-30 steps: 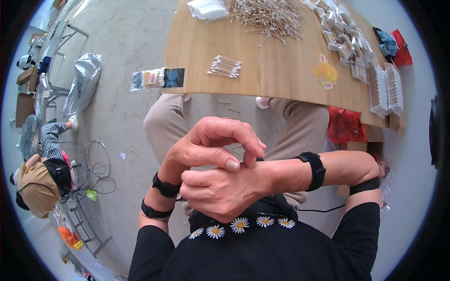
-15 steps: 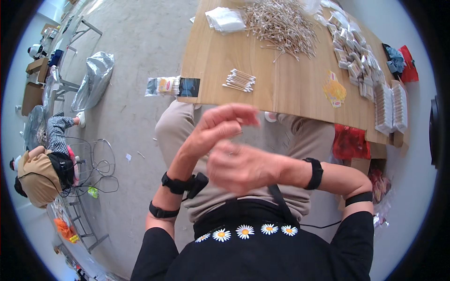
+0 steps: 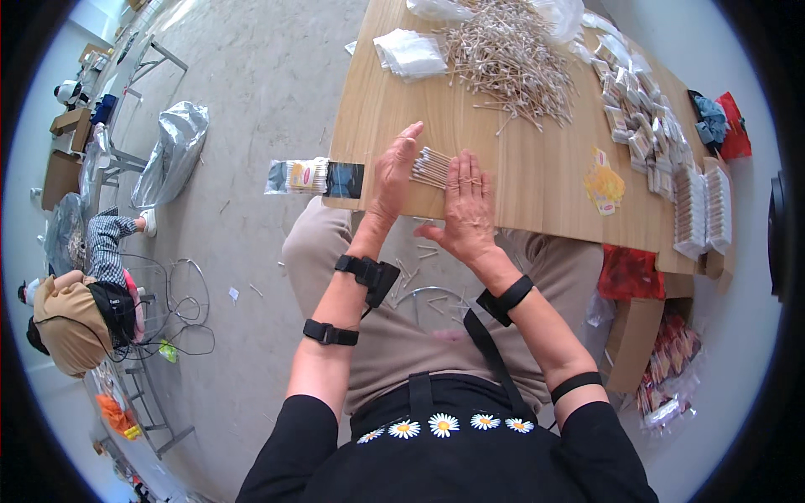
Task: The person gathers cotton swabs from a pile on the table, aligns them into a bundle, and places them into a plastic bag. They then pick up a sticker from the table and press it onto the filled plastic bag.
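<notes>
A small bunch of cotton swabs [image 3: 430, 167] lies near the table's front edge, the sticks roughly side by side. My left hand [image 3: 392, 178] stands on edge at the bunch's left end, fingers stretched out. Flat beside the right end rests my right hand [image 3: 468, 205], its fingers straight and its thumb spread toward the left. The bunch lies between the two hands, its right tips partly hidden by the right fingers. To the left, a clear packet of swabs with a yellow label [image 3: 303, 176] juts past the table edge, next to a dark pad [image 3: 345, 179].
A big heap of loose swabs [image 3: 507, 63] covers the table's far middle, with clear bags [image 3: 411, 54] at its left. Yellow label cards [image 3: 604, 186] lie to the right, near many filled packs [image 3: 641, 126]. Swabs lie scattered on the floor below. Another person [image 3: 80, 323] sits far left.
Both hands have moved from above my lap forward onto the table, one to each end of the small swab bunch. They have drawn apart and their fingers have straightened.
</notes>
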`<state>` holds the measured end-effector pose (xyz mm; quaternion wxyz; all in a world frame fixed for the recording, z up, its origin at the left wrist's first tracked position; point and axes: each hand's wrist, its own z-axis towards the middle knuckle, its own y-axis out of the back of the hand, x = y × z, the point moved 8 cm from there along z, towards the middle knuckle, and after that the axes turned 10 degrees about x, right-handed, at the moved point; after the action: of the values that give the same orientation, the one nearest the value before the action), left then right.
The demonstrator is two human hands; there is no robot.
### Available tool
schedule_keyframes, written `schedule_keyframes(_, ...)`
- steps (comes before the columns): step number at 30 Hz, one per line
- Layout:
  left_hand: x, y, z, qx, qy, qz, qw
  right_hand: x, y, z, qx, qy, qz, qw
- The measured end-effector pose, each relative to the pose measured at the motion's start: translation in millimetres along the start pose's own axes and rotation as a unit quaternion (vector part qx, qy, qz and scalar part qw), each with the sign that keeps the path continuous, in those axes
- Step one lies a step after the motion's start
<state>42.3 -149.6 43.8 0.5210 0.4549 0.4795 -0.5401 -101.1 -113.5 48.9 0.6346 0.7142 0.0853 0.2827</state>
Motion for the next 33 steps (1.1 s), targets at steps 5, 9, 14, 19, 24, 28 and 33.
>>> schedule_keyframes(5, -8, -9, 4, 0.01, -0.045, 0.086, 0.995, 3, -3, 4, 0.03, -0.028, -0.022, 0.999)
schedule_keyframes(9, -8, -12, 5, 0.017, -0.055, 0.092, 0.994, 6, -4, 11, 0.028, -0.016, -0.016, 0.999)
schedule_keyframes(14, -2, -15, -6, 0.033, -0.028, 0.054, 0.998, 9, -8, 18, 0.032, 0.003, -0.019, 0.999)
schedule_keyframes(19, 3, -18, -12, 0.019, -0.001, -0.014, 1.0, 13, -7, 17, 0.028, 0.009, -0.03, 0.999)
schedule_keyframes(24, 0, -23, -14, -0.013, 0.013, -0.112, 0.993, 23, -11, 14, 0.016, 0.002, -0.03, 0.999)
schedule_keyframes(28, -1, -22, -16, -0.013, 0.027, -0.152, 0.988, 24, -12, 15, 0.022, 0.005, -0.039, 0.999)
schedule_keyframes(33, -2, -23, -20, -0.001, 0.044, -0.173, 0.984, 23, -13, 16, 0.011, -0.001, -0.04, 0.999)
